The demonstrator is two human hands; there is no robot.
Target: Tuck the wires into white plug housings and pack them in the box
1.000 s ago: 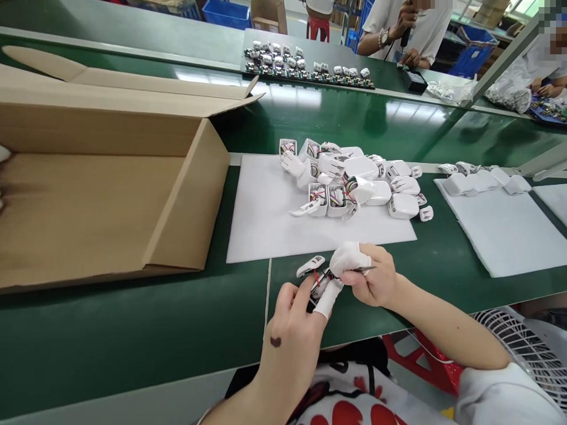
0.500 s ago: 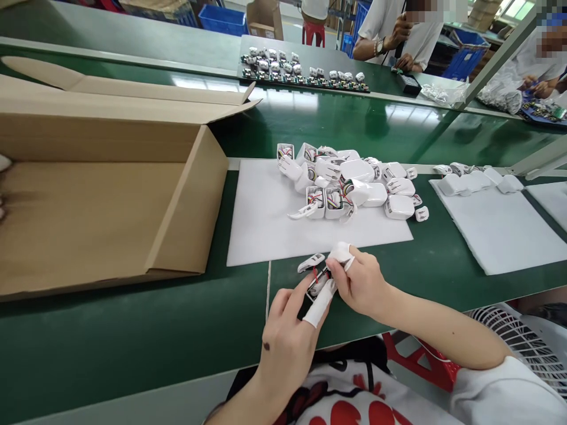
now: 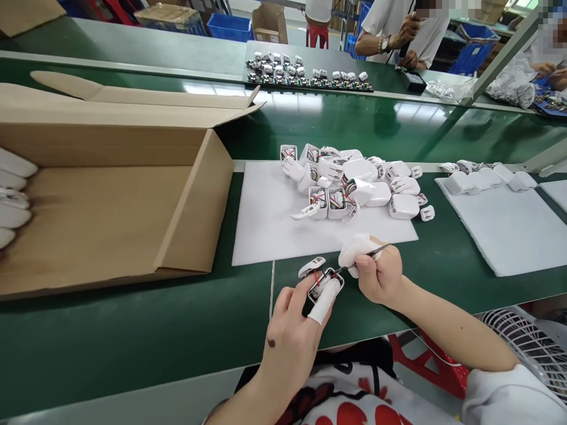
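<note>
My left hand (image 3: 292, 330) grips a small white plastic part with coloured wires (image 3: 319, 282) just above the green table (image 3: 133, 336); a white finger cot covers one finger. My right hand (image 3: 376, 271), also wearing a finger cot, pinches thin metal tweezers (image 3: 372, 252) whose tip reaches into the part's open cavity. A loose white cover piece (image 3: 310, 267) lies right beside the part. A heap of similar white parts (image 3: 354, 183) sits on a white foam sheet (image 3: 270, 230) just beyond my hands.
An open cardboard box (image 3: 110, 195) lies at the left, white pieces at its far left edge. A second foam sheet (image 3: 500, 230) with white parts is at the right. A tray of small parts (image 3: 310, 74) and other people stand across the table. A fan (image 3: 527, 336) sits lower right.
My right hand has drawn back to the right and lifted, so the tweezers now show and point down into the part. My left hand has kept hold of the part.
</note>
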